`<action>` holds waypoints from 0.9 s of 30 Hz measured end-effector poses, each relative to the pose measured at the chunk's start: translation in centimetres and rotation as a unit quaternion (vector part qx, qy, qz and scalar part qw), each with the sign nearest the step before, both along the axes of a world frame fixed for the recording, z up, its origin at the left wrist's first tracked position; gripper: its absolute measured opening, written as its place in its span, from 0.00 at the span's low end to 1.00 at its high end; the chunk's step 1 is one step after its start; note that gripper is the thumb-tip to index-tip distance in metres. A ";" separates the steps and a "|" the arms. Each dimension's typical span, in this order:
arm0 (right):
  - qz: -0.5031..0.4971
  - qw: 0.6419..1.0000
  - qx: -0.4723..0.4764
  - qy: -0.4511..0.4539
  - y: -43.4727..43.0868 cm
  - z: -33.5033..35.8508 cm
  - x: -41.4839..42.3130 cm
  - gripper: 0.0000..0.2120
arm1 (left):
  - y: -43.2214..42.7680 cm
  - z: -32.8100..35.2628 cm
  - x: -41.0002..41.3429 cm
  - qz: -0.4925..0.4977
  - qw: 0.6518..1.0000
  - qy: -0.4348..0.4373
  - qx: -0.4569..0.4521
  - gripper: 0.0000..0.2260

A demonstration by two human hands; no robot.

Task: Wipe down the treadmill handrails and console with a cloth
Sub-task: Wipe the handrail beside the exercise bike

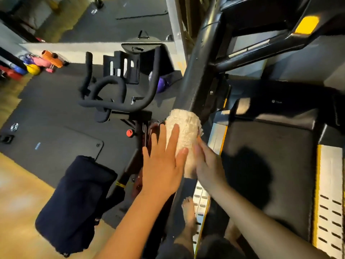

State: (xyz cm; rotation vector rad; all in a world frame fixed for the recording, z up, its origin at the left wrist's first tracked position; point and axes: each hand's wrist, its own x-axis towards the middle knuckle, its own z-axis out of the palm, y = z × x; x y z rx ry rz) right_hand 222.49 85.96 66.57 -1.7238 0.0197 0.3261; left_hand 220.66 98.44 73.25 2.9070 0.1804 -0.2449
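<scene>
Cloth on left handrail, wiping underway.
My left hand [162, 165] pressed flat-fingered on the cloth [183, 133]; right hand [207, 167] gripped it; console [270, 19] seemingly remained.

The cloth [183, 135] lay on the treadmill handrail [196, 79], between both hands. The exercise bike [115, 101] stood left of the handrail; the belt [268, 165] lay right.

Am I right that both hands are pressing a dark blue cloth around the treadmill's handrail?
Not quite: the cloth wrapped on the handrail is cream-white, not dark blue. The head view shows the left hand and right hand on it. The dark blue fabric lies draped apart, on the left.
</scene>
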 end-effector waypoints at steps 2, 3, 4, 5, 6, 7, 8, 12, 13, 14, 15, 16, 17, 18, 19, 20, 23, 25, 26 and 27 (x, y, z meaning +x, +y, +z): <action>0.045 0.998 -0.039 -0.024 -0.8 -0.4 -1.6 0.21 | 0.7 0.1 -1.7 0.022 0.999 0.027 -0.028 0.26; 0.055 0.995 -0.065 -0.046 -1.1 -0.5 -1.8 0.20 | 0.9 0.1 -2.2 0.023 0.998 0.037 -0.036 0.27; 0.051 0.992 -0.092 -0.075 -1.4 -0.3 -1.6 0.19 | 1.0 0.1 -2.3 0.029 0.997 0.040 -0.056 0.27; 0.040 0.988 -0.109 -0.105 -1.5 0.1 -1.0 0.17 | 1.0 0.0 -2.2 0.043 0.995 0.034 -0.088 0.25; 0.028 0.984 -0.118 -0.129 -1.6 0.7 -0.1 0.16 | 1.0 -0.1 -2.0 0.062 0.990 0.026 -0.127 0.24; 0.022 0.982 -0.120 -0.147 -1.5 1.5 1.0 0.15 | 1.1 -0.1 -1.5 0.082 0.983 0.020 -0.162 0.23; 0.023 0.976 -0.125 -0.175 -1.4 2.4 2.1 0.14 | 1.3 -0.1 -1.1 0.102 0.977 0.016 -0.189 0.23; 0.068 0.926 -0.161 -0.333 -0.5 3.7 4.8 0.06 | 2.1 -0.4 0.5 0.155 0.958 0.037 -0.238 0.21; 0.087 0.916 -0.171 -0.353 -0.6 3.6 4.8 0.05 | 2.1 -0.6 0.2 0.155 0.955 0.029 -0.253 0.21; 0.107 0.908 -0.182 -0.363 -0.9 3.5 4.4 0.05 | 2.1 -0.8 -0.5 0.155 0.953 0.010 -0.261 0.21; 0.133 0.901 -0.190 -0.366 -1.3 3.3 3.8 0.06 | 2.0 -1.1 -1.6 0.157 0.952 -0.014 -0.263 0.22; 0.163 0.898 -0.189 -0.363 -1.8 3.2 2.8 0.07 | 2.0 -1.3 -2.8 0.162 0.952 -0.033 -0.256 0.22; 0.197 0.896 -0.178 -0.356 -2.2 3.0 1.8 0.09 | 2.2 -1.5 -4.0 0.169 0.950 -0.044 -0.257 0.23; 0.232 0.894 -0.168 -0.345 -2.6 2.9 1.0 0.11 | 2.3 -1.6 -4.9 0.178 0.945 -0.047 -0.269 0.23; 0.254 0.890 -0.170 -0.338 -2.9 2.9 0.5 0.12 | 2.6 -1.7 -5.4 0.182 0.943 -0.044 -0.275 0.23; 0.261 0.883 -0.186 -0.343 -3.2 2.9 0.4 0.13 | 2.8 -1.6 -5.5 0.183 0.943 -0.037 -0.275 0.23; 0.249 0.828 -0.305 -0.400 -3.0 4.3 1.2 0.15 | 3.4 -1.0 -4.1 0.187 0.948 0.014 -0.255 0.21; 0.256 0.782 -0.396 -0.408 -1.8 5.9 1.8 0.18 | 4.0 -0.2 -2.2 0.170 0.946 0.042 -0.272 0.19; 0.263 0.764 -0.428 -0.404 -1.1 6.6 1.9 0.19 | 4.2 0.1 -1.6 0.157 0.942 0.033 -0.295 0.19; 0.271 0.750 -0.452 -0.398 -0.5 7.1 1.8 0.19 | 4.3 0.5 -1.2 0.156 0.928 0.020 -0.338 0.19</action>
